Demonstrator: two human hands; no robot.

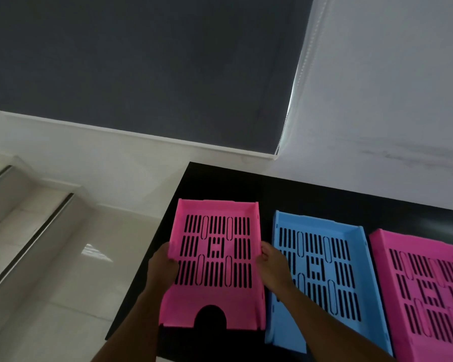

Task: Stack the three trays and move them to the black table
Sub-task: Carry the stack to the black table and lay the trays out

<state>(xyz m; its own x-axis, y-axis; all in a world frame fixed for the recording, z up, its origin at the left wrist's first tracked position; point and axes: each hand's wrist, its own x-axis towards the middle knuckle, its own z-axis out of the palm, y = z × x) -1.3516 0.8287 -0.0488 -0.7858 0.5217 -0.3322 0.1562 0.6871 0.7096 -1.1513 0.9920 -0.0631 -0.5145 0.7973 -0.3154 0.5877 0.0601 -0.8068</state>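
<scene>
Three slotted plastic trays lie side by side on a black table point(220, 184). The left one is a pink tray point(215, 299) with a round notch in its near edge. My left hand point(160, 267) grips its left wall and my right hand point(272, 267) grips its right wall. A blue tray point(351, 241) lies just right of it, partly hidden under my right forearm. A second pink tray point(429, 333) sits at the far right, cut off by the frame edge.
The black table's left edge point(152, 244) drops to a glossy tiled floor point(71, 283) with metal-edged steps point(29, 246). A white wall point(377, 100) and a dark roller blind point(141, 61) stand behind the table.
</scene>
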